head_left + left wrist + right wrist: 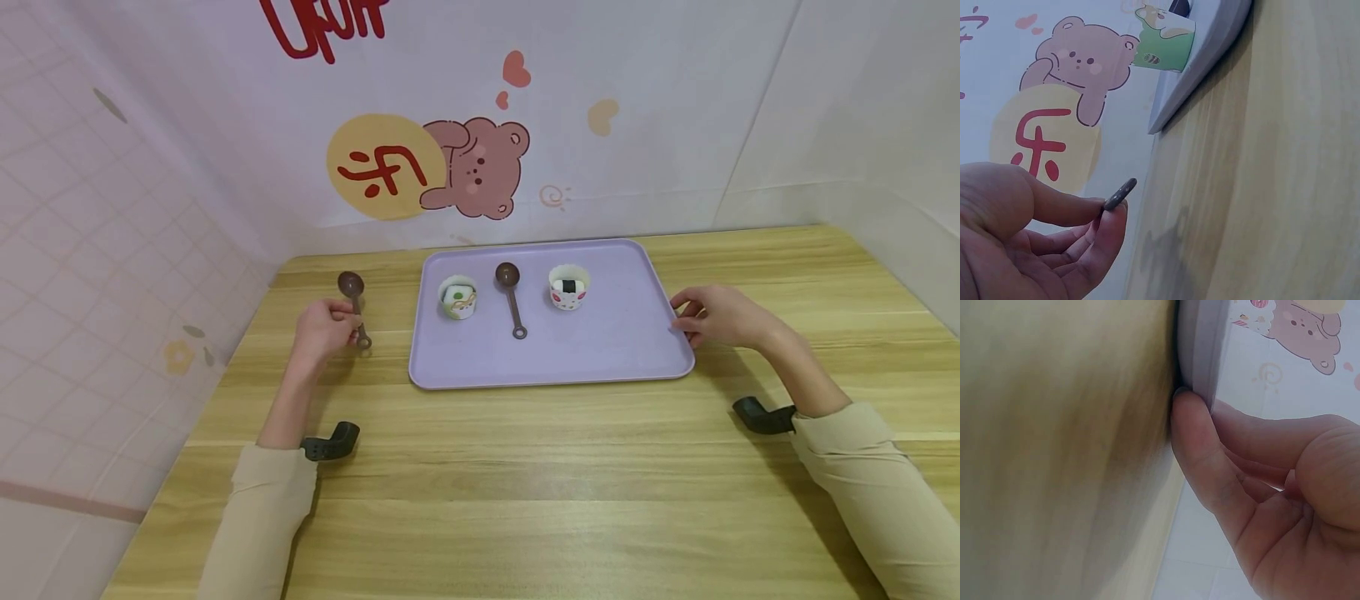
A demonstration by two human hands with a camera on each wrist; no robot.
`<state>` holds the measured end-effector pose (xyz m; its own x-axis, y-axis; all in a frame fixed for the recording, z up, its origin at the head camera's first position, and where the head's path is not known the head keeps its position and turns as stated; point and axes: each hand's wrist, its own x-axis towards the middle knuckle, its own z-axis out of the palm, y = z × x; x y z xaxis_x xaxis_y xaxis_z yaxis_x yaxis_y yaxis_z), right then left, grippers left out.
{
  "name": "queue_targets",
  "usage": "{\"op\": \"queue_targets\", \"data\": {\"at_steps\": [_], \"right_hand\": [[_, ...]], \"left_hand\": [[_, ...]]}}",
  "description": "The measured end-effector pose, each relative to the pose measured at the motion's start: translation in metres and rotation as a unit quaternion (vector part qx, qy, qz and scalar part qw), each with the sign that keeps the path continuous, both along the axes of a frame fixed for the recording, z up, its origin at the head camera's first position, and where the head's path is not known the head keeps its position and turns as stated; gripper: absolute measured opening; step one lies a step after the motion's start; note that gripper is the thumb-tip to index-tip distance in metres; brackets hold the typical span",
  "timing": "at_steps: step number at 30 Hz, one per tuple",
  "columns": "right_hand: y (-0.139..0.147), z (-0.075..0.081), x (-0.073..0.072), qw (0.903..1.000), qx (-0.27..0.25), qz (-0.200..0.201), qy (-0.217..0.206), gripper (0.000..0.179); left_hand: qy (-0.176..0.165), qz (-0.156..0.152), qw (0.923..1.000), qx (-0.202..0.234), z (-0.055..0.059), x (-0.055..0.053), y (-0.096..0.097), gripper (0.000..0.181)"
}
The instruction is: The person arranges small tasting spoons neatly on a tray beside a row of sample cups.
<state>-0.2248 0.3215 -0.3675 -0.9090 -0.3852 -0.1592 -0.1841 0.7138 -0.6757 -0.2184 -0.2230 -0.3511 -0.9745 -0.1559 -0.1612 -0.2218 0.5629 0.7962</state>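
Note:
My left hand (326, 329) pinches the handle of a brown measuring spoon (351, 284) between thumb and fingers, left of the tray. Up close in the left wrist view, the end of the spoon's handle (1121, 194) sticks out past the fingertips. At the other side, my right hand (723, 317) grips the right rim of a lilac tray (622, 350), thumb on one side of the edge and a finger on the other. A second brown measuring spoon (508, 277) lies on the tray between two paper cups.
The left paper cup (461, 310) holds a white piece with a green dot. In the right paper cup (567, 303) sits a white piece with a black band. Wood-grain table (525, 483) surrounds the tray; a printed cloth wall (660, 167) rises close behind it.

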Motion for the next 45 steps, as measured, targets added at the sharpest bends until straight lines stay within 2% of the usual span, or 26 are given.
{"op": "queue_targets", "data": {"at_steps": [23,30,45], "right_hand": [[-0.001,0.002,-0.001,1.0000,0.003,-0.001,0.003,0.031],[-0.001,0.002,-0.001,1.0000,0.003,-0.001,0.005,0.031],[0.000,-0.001,-0.001,1.0000,0.000,-0.002,-0.003,0.032]], "left_hand": [[0.008,-0.014,0.9988,0.047,0.012,-0.005,0.024,0.034],[0.013,-0.018,0.9989,0.042,0.015,-0.004,0.028,0.031],[0.020,-0.028,0.9971,0.067,0.022,-0.006,0.040,0.033]]}}
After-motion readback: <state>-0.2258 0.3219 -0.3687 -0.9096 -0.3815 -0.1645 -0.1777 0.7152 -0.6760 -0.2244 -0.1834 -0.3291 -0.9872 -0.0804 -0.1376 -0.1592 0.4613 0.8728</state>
